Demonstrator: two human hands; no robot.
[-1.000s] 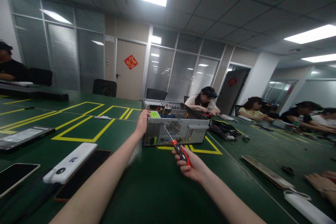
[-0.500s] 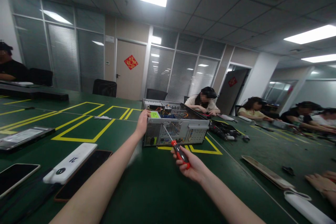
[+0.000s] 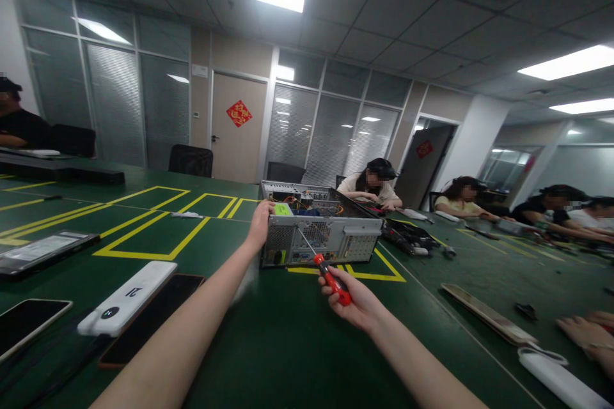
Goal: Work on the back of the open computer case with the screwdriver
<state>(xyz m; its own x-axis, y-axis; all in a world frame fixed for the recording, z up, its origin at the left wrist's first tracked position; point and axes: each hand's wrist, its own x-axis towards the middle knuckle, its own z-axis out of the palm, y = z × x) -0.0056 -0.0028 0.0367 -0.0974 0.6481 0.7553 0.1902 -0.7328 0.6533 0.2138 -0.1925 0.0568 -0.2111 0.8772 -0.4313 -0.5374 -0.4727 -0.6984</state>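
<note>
An opened computer case (image 3: 336, 239) lies on the green table, its metal back panel with vents and ports facing me. Inside it, coloured wires and a box with a bright green label (image 3: 283, 210) show at the near left. My left hand (image 3: 260, 225) grips the case's top left corner beside that label, thumb side up. In my right hand (image 3: 352, 297) is a screwdriver (image 3: 330, 281) with a red and black handle. Its thin shaft slants up and left, and the tip meets or nearly meets the back panel left of the round vent grille.
To the left lie a white power bank (image 3: 128, 298), a dark phone (image 3: 148, 323), another phone (image 3: 31, 326) and a hard drive (image 3: 45, 252). On the right are black parts (image 3: 412, 239), a long phone (image 3: 487, 313) and a white device (image 3: 566, 377). Several people sit around the table.
The screwdriver handle has turned in my right hand, showing more red, and the hand has shifted slightly to the right. My left hand and the case stay put.
</note>
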